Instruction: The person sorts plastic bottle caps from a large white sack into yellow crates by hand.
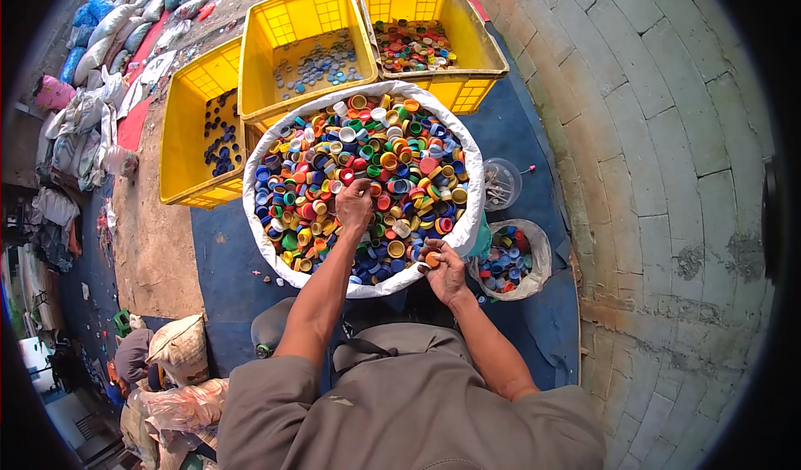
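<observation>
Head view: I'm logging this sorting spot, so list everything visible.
sack: one, white, centre
bottle caps: many, mixed colours, filling sack
crates: three, yellow, behind sack, caps inside
small bag: one, translucent, right of sack, caps inside
clear container: one, right of sack
filled sacks: several, blue and white, upper left
mat: one, blue, under sack
left hand: fingers bunched among caps
right hand: grip on orange cap, sack rim

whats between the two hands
Only loose mixed bottle caps in the white sack lie between the left hand and the right hand, seen in the head view.
</observation>
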A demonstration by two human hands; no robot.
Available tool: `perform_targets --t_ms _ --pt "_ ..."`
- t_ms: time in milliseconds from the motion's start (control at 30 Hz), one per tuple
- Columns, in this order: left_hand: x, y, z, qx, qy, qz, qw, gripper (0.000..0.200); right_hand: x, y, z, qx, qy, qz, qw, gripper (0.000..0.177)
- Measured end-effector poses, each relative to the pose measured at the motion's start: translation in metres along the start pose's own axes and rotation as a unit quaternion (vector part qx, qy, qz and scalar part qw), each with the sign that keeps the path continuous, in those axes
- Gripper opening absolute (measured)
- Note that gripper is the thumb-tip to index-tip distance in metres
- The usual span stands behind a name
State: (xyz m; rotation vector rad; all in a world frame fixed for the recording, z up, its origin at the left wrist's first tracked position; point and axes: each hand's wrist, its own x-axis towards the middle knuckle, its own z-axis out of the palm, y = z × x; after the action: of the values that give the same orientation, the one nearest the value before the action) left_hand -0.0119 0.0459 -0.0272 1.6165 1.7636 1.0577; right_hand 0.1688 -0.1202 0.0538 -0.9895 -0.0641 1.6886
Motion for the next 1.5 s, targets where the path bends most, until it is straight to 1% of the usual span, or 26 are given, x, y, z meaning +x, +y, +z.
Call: perform_targets --t_ms 33,133,233,267,367,400,533,567,633,700,767,867,900,967,1000,1067,1100,1133,1167,1200,1233,1267,1367,1433,1467,1500 --pt "-0.002 0.002 -0.004 0.002 0.002 -0.004 1.0 0.015 0.0 0.001 0.001 -0.004 0.0 0.004 1.0 0.034" --pt "-0.013 0.015 -0.013 -0.195 0.016 -0.105 0.975 0.015 0.004 0.005 0.001 -0.006 0.002 0.015 1.0 0.034" --pt "-0.02 0.009 -0.016 -0.285 0.034 -0.116 0.951 0.015 0.008 0.007 0.005 -0.013 -0.003 0.016 1.0 0.033" --pt "-0.02 0.004 -0.019 -0.303 0.034 -0.095 0.948 0.016 0.009 0.007 0.007 -0.017 -0.005 0.017 1.0 0.033" --pt "-0.025 0.013 -0.039 -0.351 0.007 -0.187 0.917 0.017 0.016 0.012 0.009 -0.028 -0.012 0.012 0.999 0.033" --pt "-0.026 0.017 -0.045 -0.383 0.024 -0.218 0.898 0.02 0.018 0.013 0.012 -0.034 -0.016 0.014 0.999 0.034" --pt "-0.031 0.012 -0.07 -0.476 0.018 -0.23 0.849 0.025 0.034 0.02 0.014 -0.108 -0.004 0.015 0.994 0.032" --pt "-0.035 0.009 -0.077 -0.512 0.01 -0.244 0.824 0.025 0.04 0.021 0.016 -0.197 0.009 -0.016 0.98 0.03" --pt "-0.047 0.003 -0.093 -0.579 -0.007 -0.272 0.769 0.025 0.055 0.027 0.016 -0.367 0.033 -0.079 0.926 0.028" --pt "-0.062 -0.003 -0.111 -0.622 -0.026 -0.286 0.729 0.029 0.065 0.024 0.026 -0.521 0.026 -0.188 0.832 0.03" --pt "-0.08 -0.01 -0.125 -0.656 -0.047 -0.315 0.685 0.024 0.085 0.026 0.026 -0.595 0.022 -0.244 0.765 0.036" --pt "-0.101 -0.008 -0.139 -0.712 -0.01 -0.357 0.605 0.023 0.107 0.027 0.029 -0.722 0.007 -0.324 0.611 0.045" --pt "-0.107 -0.01 -0.141 -0.715 -0.01 -0.363 0.598 0.02 0.11 0.026 0.033 -0.732 -0.002 -0.328 0.597 0.048" --pt "-0.118 -0.013 -0.145 -0.702 0.001 -0.417 0.577 0.017 0.115 0.023 0.043 -0.75 -0.021 -0.338 0.568 0.052" --pt "-0.122 -0.013 -0.146 -0.695 -0.001 -0.424 0.581 0.015 0.118 0.023 0.045 -0.744 -0.037 -0.352 0.566 0.056" --pt "-0.13 -0.014 -0.145 -0.681 -0.003 -0.438 0.587 0.013 0.127 0.025 0.043 -0.767 -0.036 -0.356 0.532 0.058" --pt "-0.133 -0.015 -0.145 -0.684 -0.015 -0.43 0.589 0.011 0.128 0.025 0.046 -0.778 -0.035 -0.357 0.516 0.058" --pt "-0.136 -0.017 -0.145 -0.687 -0.026 -0.422 0.591 0.01 0.127 0.023 0.049 -0.795 -0.03 -0.331 0.508 0.058" --pt "-0.138 -0.018 -0.144 -0.689 -0.038 -0.415 0.593 0.01 0.129 0.025 0.048 -0.791 -0.031 -0.341 0.508 0.058" --pt "-0.135 -0.006 -0.146 -0.653 -0.024 -0.436 0.619 0.011 0.131 0.025 0.049 -0.786 -0.032 -0.352 0.508 0.058" --pt "-0.135 -0.005 -0.144 -0.641 -0.023 -0.441 0.628 0.012 0.133 0.025 0.049 -0.781 -0.032 -0.363 0.508 0.057" --pt "-0.135 -0.005 -0.142 -0.629 -0.023 -0.445 0.636 0.013 0.134 0.025 0.049 -0.78 -0.038 -0.379 0.497 0.053" --pt "-0.131 0.004 -0.136 -0.58 -0.032 -0.458 0.673 0.017 0.143 0.028 0.043 -0.792 -0.042 -0.375 0.48 0.048" --pt "-0.13 0.01 -0.133 -0.554 -0.049 -0.455 0.695 0.017 0.141 0.026 0.044 -0.777 -0.05 -0.378 0.501 0.046" --pt "-0.129 0.01 -0.127 -0.543 -0.042 -0.453 0.706 0.018 0.141 0.025 0.045 -0.768 -0.053 -0.381 0.512 0.045" --pt "-0.128 0.013 -0.123 -0.514 -0.054 -0.444 0.732 0.019 0.143 0.025 0.044 -0.732 -0.052 -0.376 0.566 0.045"
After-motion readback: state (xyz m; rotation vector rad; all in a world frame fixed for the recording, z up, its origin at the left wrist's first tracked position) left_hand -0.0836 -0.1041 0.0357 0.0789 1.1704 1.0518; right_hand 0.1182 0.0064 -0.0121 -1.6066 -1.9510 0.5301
